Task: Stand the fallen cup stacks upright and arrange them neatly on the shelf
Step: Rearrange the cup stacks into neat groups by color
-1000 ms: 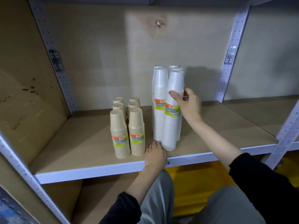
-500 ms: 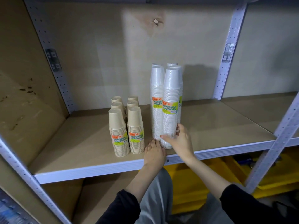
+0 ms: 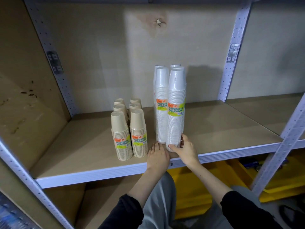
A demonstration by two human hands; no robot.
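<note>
The right hand has come down the front white cup stack. A second ago it was up at the label, with the thumb across the front of the stack and the fingers round the back. Half a second ago it had already dropped to the foot of the stack. Now it grips there, just above the shelf, with the thumb laid across the lowest cups at the front. The fingers now reach a little further up the right side.
</note>
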